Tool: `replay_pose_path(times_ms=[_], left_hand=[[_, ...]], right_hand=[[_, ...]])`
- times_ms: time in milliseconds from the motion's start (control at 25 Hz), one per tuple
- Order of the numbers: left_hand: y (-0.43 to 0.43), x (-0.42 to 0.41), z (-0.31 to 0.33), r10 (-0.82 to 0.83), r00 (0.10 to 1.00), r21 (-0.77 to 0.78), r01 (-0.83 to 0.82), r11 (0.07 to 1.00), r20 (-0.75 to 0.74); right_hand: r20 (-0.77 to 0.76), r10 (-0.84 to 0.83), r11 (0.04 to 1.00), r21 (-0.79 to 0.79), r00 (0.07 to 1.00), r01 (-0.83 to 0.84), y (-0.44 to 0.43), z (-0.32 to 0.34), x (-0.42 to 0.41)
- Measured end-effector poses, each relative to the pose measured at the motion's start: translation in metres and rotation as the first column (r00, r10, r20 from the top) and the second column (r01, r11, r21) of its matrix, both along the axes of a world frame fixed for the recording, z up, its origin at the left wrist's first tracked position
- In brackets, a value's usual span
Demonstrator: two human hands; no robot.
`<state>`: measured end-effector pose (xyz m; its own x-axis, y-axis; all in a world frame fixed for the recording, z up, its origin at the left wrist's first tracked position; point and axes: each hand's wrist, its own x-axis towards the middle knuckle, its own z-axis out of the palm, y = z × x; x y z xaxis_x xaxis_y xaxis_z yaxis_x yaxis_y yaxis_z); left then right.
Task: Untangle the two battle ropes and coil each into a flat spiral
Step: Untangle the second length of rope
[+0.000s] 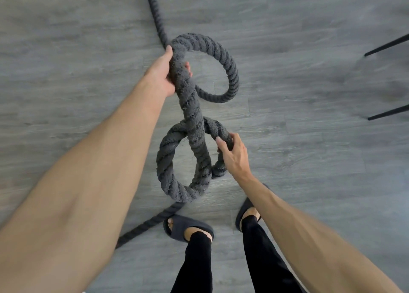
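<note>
Wide grey wood-grain plank floor (309, 182) all around, and lifted off it in the middle of the scene is a thick dark-grey twisted battle rope (190, 108), very much in a tangle. It forms a figure-eight: an upper loop (232, 71) on the far side, swinging out to the right, and a lower loop (163, 159) on the near side, with a strand crossing straight through it. One tail runs away to the far edge, and another trails along the floor to the near left. Whether both ropes are in this knot or just one, I cannot tell; only one continuous run is clear. The left hand (161, 71) is clamped around the crossing at the base of the upper loop, thumb up along the rope, fingers wrapped behind. The right hand (234, 155) has its fingers curled over the right side of the lower loop, grasping it. Down by the feet, dark slip-on sandals (188, 226) stand just near of the hanging rope, and thin black furniture legs (389, 45) poke in at the right. My read: early days, untangling in hand, no flat spiral anywhere in view, and all the coiling yet to do.
</note>
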<state>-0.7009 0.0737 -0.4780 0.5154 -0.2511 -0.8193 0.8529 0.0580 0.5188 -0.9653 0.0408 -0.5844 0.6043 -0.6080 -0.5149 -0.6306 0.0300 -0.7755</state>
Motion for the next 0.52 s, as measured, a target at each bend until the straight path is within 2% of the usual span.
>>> replay_pose_path(times_ms=[120, 160, 200, 240, 280, 320, 360, 440, 480, 520], left_hand=[[0.006, -0.013, -0.012, -0.103, 0.993, -0.033, 0.105, 0.994, 0.061], [0.003, -0.022, -0.016, -0.147, 0.986, -0.017, 0.149, 0.989, 0.078], [-0.001, -0.036, -0.018, -0.241, 0.963, 0.082, 0.232, 0.969, 0.123], [-0.004, -0.05, -0.025, -0.385, 0.907, 0.235, 0.342, 0.91, 0.171], [-0.006, -0.063, -0.032, -0.563, 0.805, 0.394, 0.463, 0.794, 0.188], [-0.004, -0.073, -0.039, -0.705, 0.692, 0.471, 0.576, 0.668, 0.153], [-0.004, -0.08, -0.041, -0.781, 0.617, 0.433, 0.682, 0.59, 0.092], [-0.012, -0.088, -0.034, -0.85, 0.527, 0.189, 0.834, 0.518, 0.0], [-0.023, -0.095, -0.027, -0.898, 0.44, 0.075, 0.896, 0.438, -0.013], [-0.032, -0.103, -0.025, -0.932, 0.363, 0.043, 0.931, 0.362, -0.013]], right_hand=[[-0.003, 0.001, 1.0, -0.011, 1.0, -0.001, -0.016, 0.008, 0.0], [0.006, 0.018, 0.998, 0.054, 1.0, -0.019, -0.026, 0.012, 0.0], [0.006, 0.032, 0.988, 0.152, 0.999, -0.032, -0.038, 0.017, -0.001], [-0.016, 0.035, 0.964, 0.263, 0.999, -0.03, -0.05, 0.022, -0.002], [-0.06, 0.036, 0.925, 0.381, 0.998, -0.011, -0.064, 0.027, -0.005], [-0.112, 0.051, 0.871, 0.492, 0.992, 0.011, -0.076, 0.03, -0.01], [-0.155, 0.079, 0.803, 0.595, 0.985, 0.029, -0.085, 0.032, -0.016], [-0.187, 0.129, 0.651, 0.757, 0.974, 0.059, -0.097, 0.026, -0.03], [-0.194, 0.137, 0.596, 0.799, 0.971, 0.076, -0.102, 0.021, -0.04], [-0.199, 0.151, 0.558, 0.826, 0.968, 0.083, -0.105, 0.018, -0.047]])
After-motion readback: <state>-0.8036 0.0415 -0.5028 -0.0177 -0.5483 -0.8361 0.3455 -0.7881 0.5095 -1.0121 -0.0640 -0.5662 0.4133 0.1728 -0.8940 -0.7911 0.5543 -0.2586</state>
